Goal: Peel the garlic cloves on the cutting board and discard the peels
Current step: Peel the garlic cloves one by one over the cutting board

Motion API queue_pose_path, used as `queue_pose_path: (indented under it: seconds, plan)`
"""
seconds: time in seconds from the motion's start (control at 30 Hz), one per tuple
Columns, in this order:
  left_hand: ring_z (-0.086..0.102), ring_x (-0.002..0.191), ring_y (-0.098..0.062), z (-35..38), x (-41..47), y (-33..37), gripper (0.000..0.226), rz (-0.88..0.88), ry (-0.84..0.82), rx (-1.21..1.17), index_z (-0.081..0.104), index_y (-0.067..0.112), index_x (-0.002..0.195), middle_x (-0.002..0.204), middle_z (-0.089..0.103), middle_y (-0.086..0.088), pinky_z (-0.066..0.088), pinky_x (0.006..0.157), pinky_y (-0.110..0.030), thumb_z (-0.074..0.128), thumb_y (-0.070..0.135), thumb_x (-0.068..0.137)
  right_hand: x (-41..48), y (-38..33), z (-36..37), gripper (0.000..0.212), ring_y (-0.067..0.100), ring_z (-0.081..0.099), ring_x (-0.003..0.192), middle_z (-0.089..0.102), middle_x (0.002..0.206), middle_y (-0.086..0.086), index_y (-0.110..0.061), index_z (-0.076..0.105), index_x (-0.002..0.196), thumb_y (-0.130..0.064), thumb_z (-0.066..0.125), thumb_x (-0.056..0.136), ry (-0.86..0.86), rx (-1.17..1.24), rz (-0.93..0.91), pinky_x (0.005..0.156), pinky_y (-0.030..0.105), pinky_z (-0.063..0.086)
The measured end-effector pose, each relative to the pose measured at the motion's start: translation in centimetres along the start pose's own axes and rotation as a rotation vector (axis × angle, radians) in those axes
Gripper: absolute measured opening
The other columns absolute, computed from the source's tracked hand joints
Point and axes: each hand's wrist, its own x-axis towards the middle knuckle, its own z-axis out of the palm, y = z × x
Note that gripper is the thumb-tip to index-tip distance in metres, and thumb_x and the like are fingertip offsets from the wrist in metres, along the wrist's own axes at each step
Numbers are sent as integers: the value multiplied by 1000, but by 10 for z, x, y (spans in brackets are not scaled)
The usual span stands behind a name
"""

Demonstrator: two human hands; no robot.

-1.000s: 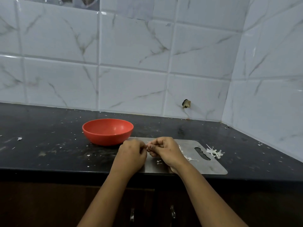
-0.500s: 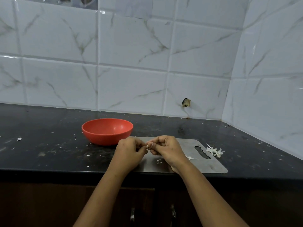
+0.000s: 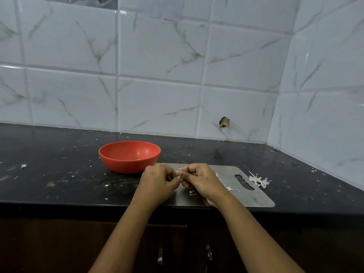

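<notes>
Fingers [image 3: 171,175] of left hand [image 3: 158,184] and right hand [image 3: 201,180] pinch garlic clove [image 3: 178,174] over cutting board [image 3: 253,198].

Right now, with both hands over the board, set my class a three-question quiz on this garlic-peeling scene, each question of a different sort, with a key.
1. True or false: the left hand lies flat and idle.
2. Fill in: the red bowl stands to the ___ of both hands.
3. Where does the pile of peels lie? A) in the red bowl; B) by the handle-slot end of the cutting board; C) left of the red bowl.

Key:
1. False: the left hand and the right hand both pinch the garlic clove.
2. left
3. B
</notes>
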Motion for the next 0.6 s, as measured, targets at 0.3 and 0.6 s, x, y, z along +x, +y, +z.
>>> queue_pose_path:
  seconds: [0.3,0.6]
  plan:
    - [54,65,-11,-1,5,-2,18,144,-37,224,71,11,78,70,64,1,44,62,-29,59,24,83,2,3,1,18,-2,53,57,61,66,-7,-13,68,86,-16,54,98,14,-273,-64,61,17,45]
    - [61,60,-14,-17,11,-16,8,133,121,155,74,16,75,65,68,3,49,62,-29,68,16,80,-1,2,1,10,-2,57,62,67,73,-6,-11,73,91,-12,63,92,16,-238,-61,61,14,45]
